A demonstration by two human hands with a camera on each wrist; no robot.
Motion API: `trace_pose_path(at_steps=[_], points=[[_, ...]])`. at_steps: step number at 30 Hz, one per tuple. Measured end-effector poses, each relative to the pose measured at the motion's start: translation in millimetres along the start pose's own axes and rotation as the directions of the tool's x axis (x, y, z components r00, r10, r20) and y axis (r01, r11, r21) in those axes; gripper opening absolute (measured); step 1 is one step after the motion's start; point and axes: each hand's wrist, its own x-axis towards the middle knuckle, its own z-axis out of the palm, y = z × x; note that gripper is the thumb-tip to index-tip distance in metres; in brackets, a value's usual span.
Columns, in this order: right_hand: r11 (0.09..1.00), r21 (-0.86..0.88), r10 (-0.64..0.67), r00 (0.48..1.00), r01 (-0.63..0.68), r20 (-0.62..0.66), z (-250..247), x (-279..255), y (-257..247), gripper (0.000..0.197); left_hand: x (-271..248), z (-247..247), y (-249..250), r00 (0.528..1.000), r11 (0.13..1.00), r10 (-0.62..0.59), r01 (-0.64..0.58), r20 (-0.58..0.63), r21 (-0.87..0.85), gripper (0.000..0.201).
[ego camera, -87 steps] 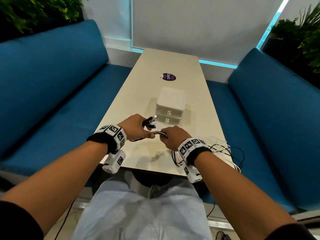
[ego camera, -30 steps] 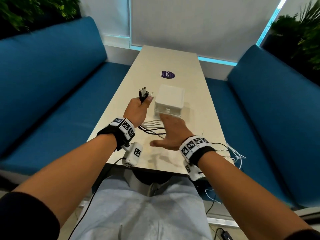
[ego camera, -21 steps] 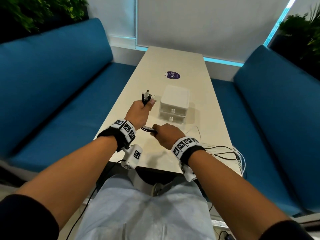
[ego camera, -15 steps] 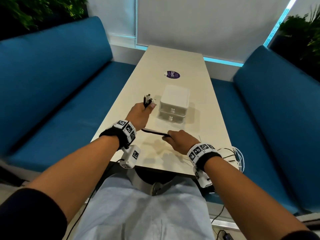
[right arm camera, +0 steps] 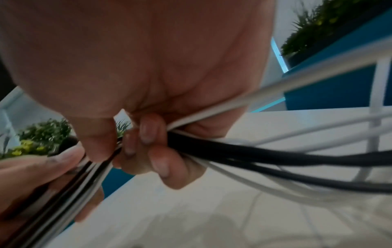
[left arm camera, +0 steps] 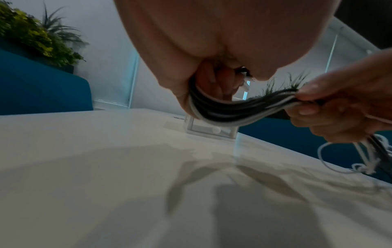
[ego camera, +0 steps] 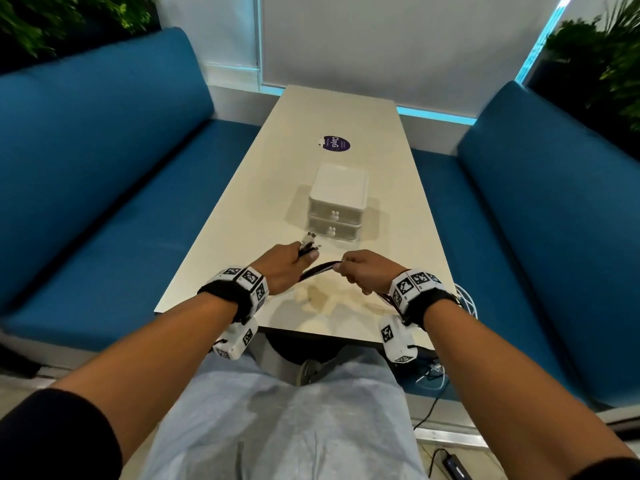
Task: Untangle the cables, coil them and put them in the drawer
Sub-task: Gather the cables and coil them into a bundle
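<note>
The left hand (ego camera: 282,268) grips the plug ends of the cables (ego camera: 318,269), fingers curled round them, and the bundle runs rightward, sagging a little, into the right hand (ego camera: 367,273), which pinches it; the loose tails seem to spill off the table's (ego camera: 346,109) right edge. Beyond both hands stands the shut drawer unit (ego camera: 337,202), between blue benches (ego camera: 86,161).

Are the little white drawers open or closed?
Closed. Both fronts of the drawer unit sit flush, knobs in line; nothing sticks out.
</note>
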Motion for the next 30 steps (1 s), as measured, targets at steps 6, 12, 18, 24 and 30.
trace_pose_path(at_steps=[6, 12, 18, 24, 30], points=[[1.0, 0.004, -0.011, 0.997, 0.011, -0.071, -6, 0, -11, 0.028, 2, 16, 10, 0.993, 0.994, 0.107, -0.105, 0.05, -0.037, 0.051], [0.998, -0.061, -0.032, 0.995, 0.027, -0.093, -5, 0, -20, 0.027, 6, 8, 22, 0.994, 0.991, 0.098, -0.103, 0.055, 0.089, 0.03], [0.988, -0.149, -0.054, 0.992, 0.036, -0.118, 1, 3, -23, 0.028, 12, 4, 21, 0.993, 1.0, 0.027, -0.028, 0.112, 0.004, 0.017], [0.968, -0.25, -0.035, 0.994, 0.009, -0.101, 4, 0, -20, 0.026, 10, 9, 22, 0.993, 0.993, 0.023, -0.035, 0.112, 0.113, 0.037], [0.937, -0.348, -0.074, 0.994, 0.042, -0.08, 7, -1, -17, 0.03, 10, 9, 15, 0.996, 0.938, 0.078, -0.089, 0.048, 0.334, 0.052]])
